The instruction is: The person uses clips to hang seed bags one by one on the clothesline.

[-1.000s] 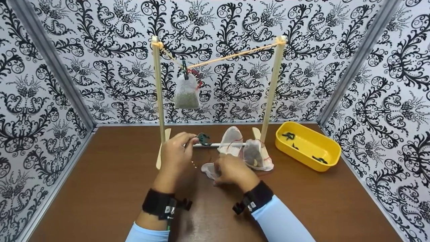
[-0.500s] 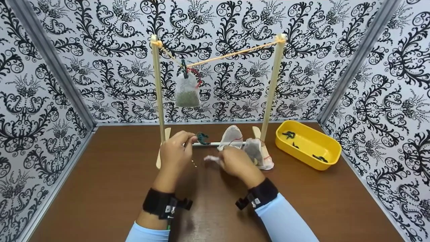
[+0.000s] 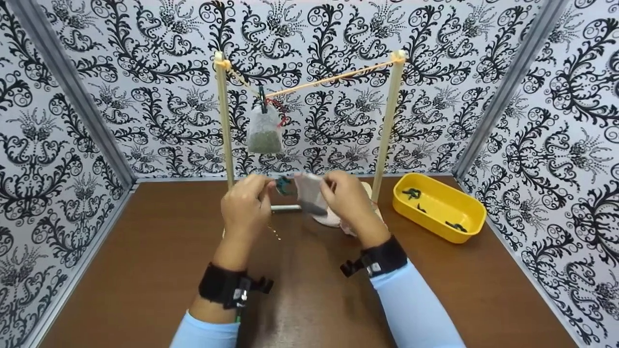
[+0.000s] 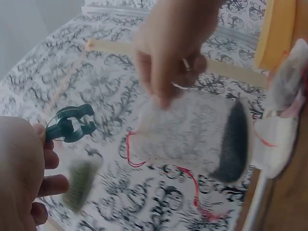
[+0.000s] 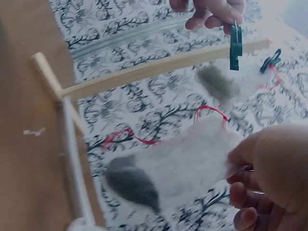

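Observation:
Between thumb and fingers my left hand [image 3: 245,205] pinches a dark green spring clip [image 4: 72,124], whose jaws stand apart in the left wrist view. My right hand [image 3: 350,198] pinches the top edge of a white mesh drawstring bag [image 5: 187,161] with dark contents at its bottom and a red string. The bag hangs just right of the clip, the two apart. Behind them another mesh bag [image 3: 265,137], with greenish contents, hangs from an orange cord [image 3: 333,78] by a green clip [image 3: 262,99]. More mesh bags [image 3: 329,218] lie on the table, partly hidden by my right hand.
The cord runs between two wooden posts [image 3: 388,121], joined low down by a white rod [image 3: 285,208]. A yellow tray [image 3: 437,208] with several dark clips stands at the right on the brown table [image 3: 145,270]. Patterned walls enclose the back and sides.
My right hand has lifted a mesh bag off the table and brought it up beside the clip. My left hand has risen slightly, still holding the clip.

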Available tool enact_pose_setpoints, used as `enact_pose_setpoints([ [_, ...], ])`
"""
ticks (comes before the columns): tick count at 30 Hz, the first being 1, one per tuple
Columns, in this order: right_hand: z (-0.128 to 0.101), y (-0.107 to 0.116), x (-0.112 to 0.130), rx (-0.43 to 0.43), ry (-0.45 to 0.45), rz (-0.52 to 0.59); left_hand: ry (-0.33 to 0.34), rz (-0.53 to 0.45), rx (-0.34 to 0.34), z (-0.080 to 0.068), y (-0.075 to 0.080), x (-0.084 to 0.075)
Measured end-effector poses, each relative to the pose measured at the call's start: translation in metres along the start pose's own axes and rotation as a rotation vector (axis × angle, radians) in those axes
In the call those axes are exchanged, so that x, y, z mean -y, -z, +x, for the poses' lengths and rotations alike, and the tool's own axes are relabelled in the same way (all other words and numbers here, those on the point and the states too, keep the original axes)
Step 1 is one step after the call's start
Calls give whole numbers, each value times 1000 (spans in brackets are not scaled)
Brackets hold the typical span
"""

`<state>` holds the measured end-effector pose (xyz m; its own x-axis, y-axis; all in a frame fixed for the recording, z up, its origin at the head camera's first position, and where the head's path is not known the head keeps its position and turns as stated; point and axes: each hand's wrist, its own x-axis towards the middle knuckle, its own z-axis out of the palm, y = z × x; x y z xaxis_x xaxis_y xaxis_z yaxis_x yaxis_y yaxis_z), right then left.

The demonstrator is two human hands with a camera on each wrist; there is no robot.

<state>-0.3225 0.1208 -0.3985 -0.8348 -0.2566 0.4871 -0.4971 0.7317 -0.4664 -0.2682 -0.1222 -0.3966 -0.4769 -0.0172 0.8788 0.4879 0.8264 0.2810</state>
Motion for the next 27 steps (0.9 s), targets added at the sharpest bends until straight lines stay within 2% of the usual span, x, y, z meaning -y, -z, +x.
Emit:
enact_pose_setpoints([
  [4,27,23,17,-6,-54,97,-114,83,-63,44,14,-7],
  [8,58,46,30,-20,-100,148,-149,132,-102,99,28,-17],
  [11,81,59,37,-51,-112,150,-137,162,-55,139,32,-23],
  [14,102,68,43,-69,-131,133,-115,197,38,174,31,-27],
  [16,113,73,48,-65,-135,116,-89,232,110,192,27,-29],
  [19,124,77,57,-50,-140,97,-41,289,233,209,23,-33],
  [22,132,80,64,-38,-144,105,-16,346,334,218,17,-36],
  [24,135,80,67,-31,-140,124,-12,364,368,219,14,-36],
  [27,136,80,70,-36,-116,142,-20,367,371,219,10,-33],
])
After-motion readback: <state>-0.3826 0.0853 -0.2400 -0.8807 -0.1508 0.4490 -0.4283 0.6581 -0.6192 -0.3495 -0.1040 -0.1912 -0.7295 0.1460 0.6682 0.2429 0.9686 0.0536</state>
